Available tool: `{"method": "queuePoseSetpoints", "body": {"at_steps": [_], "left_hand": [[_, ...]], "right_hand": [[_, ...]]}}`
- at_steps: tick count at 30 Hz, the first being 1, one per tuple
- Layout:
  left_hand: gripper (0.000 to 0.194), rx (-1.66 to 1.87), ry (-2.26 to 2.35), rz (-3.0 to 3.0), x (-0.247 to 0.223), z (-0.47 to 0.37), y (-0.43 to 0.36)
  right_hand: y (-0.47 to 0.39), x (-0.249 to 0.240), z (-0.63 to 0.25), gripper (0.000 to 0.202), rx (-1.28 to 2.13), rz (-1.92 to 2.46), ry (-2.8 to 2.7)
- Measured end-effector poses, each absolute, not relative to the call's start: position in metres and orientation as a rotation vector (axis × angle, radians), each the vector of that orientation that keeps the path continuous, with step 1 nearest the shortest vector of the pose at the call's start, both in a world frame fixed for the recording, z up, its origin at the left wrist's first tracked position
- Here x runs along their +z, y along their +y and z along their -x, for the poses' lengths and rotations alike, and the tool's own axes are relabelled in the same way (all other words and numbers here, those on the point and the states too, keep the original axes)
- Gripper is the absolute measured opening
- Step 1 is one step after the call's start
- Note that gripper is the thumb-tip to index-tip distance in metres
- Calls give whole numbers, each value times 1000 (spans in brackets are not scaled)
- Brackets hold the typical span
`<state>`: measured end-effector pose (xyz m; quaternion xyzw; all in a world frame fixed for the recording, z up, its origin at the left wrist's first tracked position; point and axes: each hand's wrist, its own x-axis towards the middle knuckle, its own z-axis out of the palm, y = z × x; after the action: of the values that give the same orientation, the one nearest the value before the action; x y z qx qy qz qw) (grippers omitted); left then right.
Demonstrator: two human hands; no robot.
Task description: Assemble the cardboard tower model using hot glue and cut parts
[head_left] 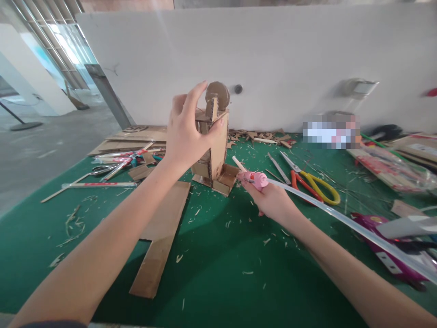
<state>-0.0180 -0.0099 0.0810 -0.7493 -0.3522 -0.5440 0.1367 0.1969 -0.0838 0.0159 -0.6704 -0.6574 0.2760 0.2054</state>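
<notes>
A small cardboard tower (pixel 218 148) stands upright on the green table, with a round brown disc (pixel 218 94) at its top and a shallow cardboard tray (pixel 226 177) at its foot. My left hand (pixel 186 130) grips the upper part of the tower, its thumb across the near side and its fingers arched around the back left. In my right hand (pixel 269 198) is a pink hot glue gun (pixel 254 179), just right of the tray. A long translucent glue stick (pixel 341 212) runs out of its back toward the right. The glue gun's tip is hidden.
Scissors with red and yellow handles (pixel 316 184) lie right of the tower. An L-shaped cardboard piece (pixel 164 237) lies at front left, near wrapped sticks (pixel 102 184). Cardboard scraps (pixel 266 136) line the white wall. A purple plastic device (pixel 378 246) sits at right.
</notes>
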Motion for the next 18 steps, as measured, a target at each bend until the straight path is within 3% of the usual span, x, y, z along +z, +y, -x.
{"method": "queuePoseSetpoints", "body": {"at_steps": [18], "left_hand": [[60,-1682,-1067,2221,81,17,-10]], "right_hand": [[-90,25,-193,44,799,2016,-1765]]}}
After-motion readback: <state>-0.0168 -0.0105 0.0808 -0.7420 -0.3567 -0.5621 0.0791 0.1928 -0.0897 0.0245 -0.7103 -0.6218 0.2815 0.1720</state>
